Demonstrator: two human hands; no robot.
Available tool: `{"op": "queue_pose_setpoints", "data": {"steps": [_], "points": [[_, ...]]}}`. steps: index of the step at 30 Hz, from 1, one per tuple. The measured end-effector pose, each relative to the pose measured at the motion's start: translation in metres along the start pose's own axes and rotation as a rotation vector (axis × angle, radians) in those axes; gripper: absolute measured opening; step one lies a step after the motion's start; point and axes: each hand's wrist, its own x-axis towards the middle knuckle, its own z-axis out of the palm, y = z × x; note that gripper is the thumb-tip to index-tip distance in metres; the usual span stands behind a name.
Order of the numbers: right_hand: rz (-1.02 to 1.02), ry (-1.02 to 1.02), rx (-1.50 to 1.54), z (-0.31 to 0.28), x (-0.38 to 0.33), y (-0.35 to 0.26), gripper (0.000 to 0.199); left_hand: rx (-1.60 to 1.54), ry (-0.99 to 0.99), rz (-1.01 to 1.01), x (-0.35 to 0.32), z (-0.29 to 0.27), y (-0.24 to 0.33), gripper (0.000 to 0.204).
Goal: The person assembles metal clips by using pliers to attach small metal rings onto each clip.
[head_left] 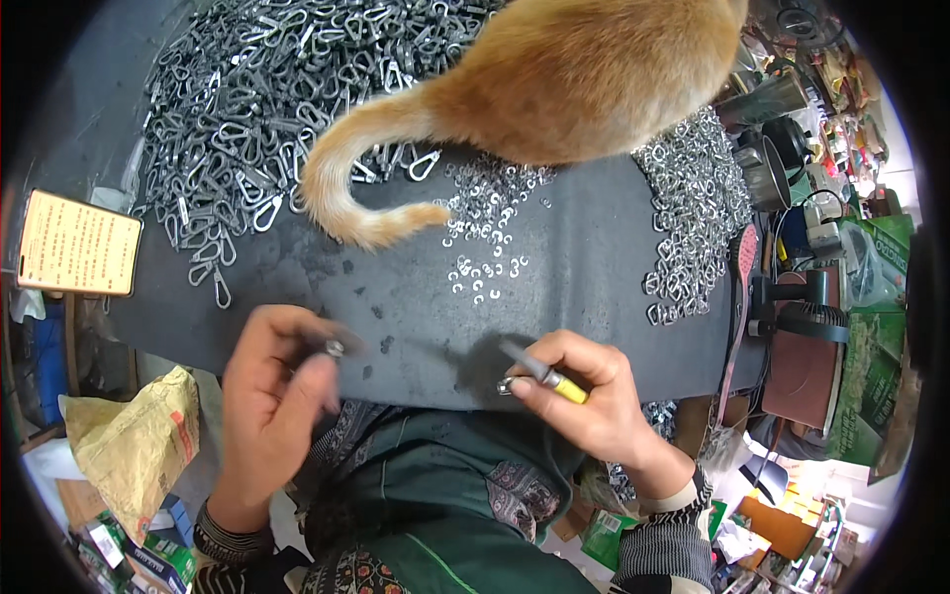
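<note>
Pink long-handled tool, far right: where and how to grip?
Probably pinch the slim handle toward its near end, coming from the person's side: it runs toward the person, with the wider head at the far end.

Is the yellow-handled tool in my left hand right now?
No, the yellow-handled tool is in your right hand, its yellow end showing beside your thumb.

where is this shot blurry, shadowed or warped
In the head view, the left hand is blurred at thumb and fingertips; in the head view, a dark shadow lies on the tabletop beside the right hand; in the head view, fisheye distortion bends the tabletop's front edge, and black fills the corners.
</note>
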Motion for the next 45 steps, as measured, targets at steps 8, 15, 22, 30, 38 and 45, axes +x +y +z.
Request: {"op": "queue_pose_setpoints", "data": {"steps": [8,15,22,30,38,45], "points": [[0.035,-0.037,0.207,0.007,-0.002,-0.017,0.009,-0.439,-0.315,-0.297,-0.020,0.055,0.010,0.023],[-0.087,-0.065,0.092,-0.001,0.000,-0.014,0.012,-0.499,-0.375,-0.315,-0.020,0.061,0.003,0.023],[-0.301,-0.024,-0.655,-0.043,0.030,-0.024,0.039,-0.546,-0.506,-0.435,-0.019,0.054,0.003,0.022],[-0.621,-0.039,-1.208,-0.088,0.081,0.005,0.031,-0.618,-0.614,-0.498,-0.017,0.052,0.007,0.019],[-0.674,-0.140,-1.259,-0.089,0.092,0.000,0.028,-0.473,-0.667,-0.383,-0.011,0.048,0.010,0.020],[-0.645,-0.148,-1.253,-0.089,0.078,-0.017,0.033,-0.567,-0.420,-0.448,-0.004,0.053,0.010,0.019]]}}
